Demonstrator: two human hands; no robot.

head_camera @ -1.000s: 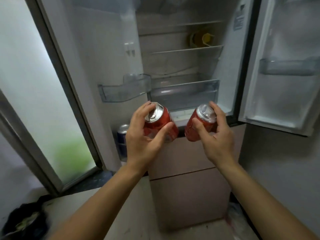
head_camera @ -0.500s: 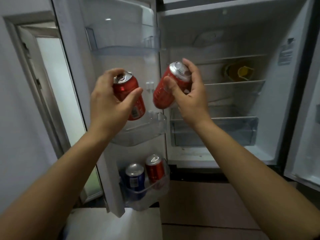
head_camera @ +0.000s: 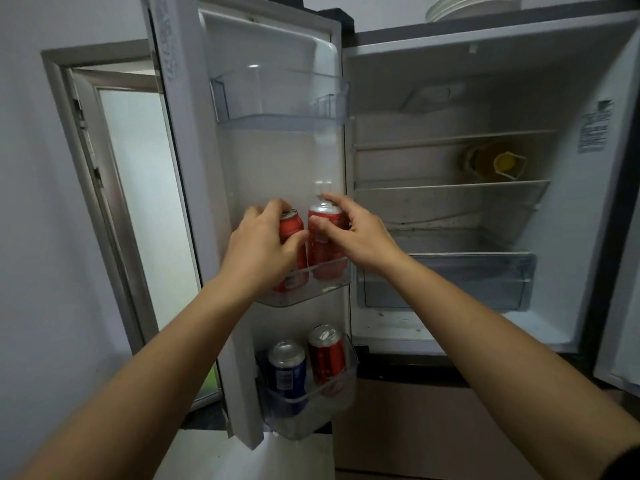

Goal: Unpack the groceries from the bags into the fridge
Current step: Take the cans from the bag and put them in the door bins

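Note:
The fridge (head_camera: pixel 450 109) stands open in front of me. My left hand (head_camera: pixel 259 247) grips a red can (head_camera: pixel 292 225), and my right hand (head_camera: pixel 353 233) grips a second red can (head_camera: pixel 325 237). Both cans stand upright side by side in the middle bin (head_camera: pixel 311 292) of the left door. My left hand hides most of its can. The bottom door bin (head_camera: pixel 322 407) holds a blue can (head_camera: pixel 287 368) and another red can (head_camera: pixel 327 355).
The top door bin (head_camera: pixel 277 98) holds nothing. A yellow container (head_camera: pixel 498 164) lies on a shelf inside, above a clear drawer (head_camera: pixel 446 282). White plates (head_camera: pixel 474 5) sit on top of the fridge. The right door's edge (head_camera: pixel 616 341) shows at far right. A doorway (head_camera: pixel 138 202) is at left.
Both hands carried the cans up from in front of the fridge to the left door and lowered them into the middle bin. My view has tilted upward.

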